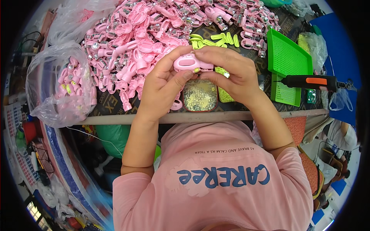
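A pink plastic casing point(186, 62) with an oval recess is held between both hands, just over the table's near edge. My left hand point(160, 82) pinches its left end with thumb and fingers. My right hand point(233, 73) grips the other end, its fingers across the top and its thumb underneath. A small yellow-green piece point(196, 70) shows at the casing's lower side. Below the hands is a tray of small metal rings point(200, 96). To its right, partly behind my right hand, lie small yellow-green parts point(225, 95).
Pink casing parts point(135, 38) are heaped across the table. Yellow-green strips point(223, 39) lie beyond my hands. On the left, a clear bag point(61, 84) contains pink pieces. At right, a black-and-orange electric screwdriver point(312, 81) hangs over green baskets point(291, 54).
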The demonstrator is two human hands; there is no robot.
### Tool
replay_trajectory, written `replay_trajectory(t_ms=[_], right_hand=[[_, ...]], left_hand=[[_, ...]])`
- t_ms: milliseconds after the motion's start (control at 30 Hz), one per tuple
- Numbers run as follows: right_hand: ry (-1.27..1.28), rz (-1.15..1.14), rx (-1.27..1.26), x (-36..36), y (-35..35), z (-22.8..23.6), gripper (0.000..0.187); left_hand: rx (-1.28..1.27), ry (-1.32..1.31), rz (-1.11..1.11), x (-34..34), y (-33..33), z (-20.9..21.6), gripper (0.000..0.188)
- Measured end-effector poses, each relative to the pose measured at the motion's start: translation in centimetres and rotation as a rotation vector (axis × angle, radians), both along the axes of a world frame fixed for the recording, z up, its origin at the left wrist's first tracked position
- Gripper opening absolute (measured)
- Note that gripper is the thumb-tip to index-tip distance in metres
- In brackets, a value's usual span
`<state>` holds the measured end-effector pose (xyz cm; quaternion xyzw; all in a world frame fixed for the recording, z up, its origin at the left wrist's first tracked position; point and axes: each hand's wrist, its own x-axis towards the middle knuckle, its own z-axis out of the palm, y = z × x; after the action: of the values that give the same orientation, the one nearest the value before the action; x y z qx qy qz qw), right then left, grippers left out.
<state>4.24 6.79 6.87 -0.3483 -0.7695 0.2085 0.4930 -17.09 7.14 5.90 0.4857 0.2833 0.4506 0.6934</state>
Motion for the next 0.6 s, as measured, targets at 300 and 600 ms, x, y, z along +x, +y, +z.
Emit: replay_trajectory(t_ms=[300,600], right_hand=[[-0.043,-0.032,-0.014,-0.2,0.0,0.3,0.041],[0.109,-0.011,-0.138,-0.1,-0.1,-0.9,0.046]], left_hand=[[-0.022,0.004,0.01,0.0,0.2,0.3,0.048],[0.028,-0.039,0.027,0.1,0.0,1.4,0.049]])
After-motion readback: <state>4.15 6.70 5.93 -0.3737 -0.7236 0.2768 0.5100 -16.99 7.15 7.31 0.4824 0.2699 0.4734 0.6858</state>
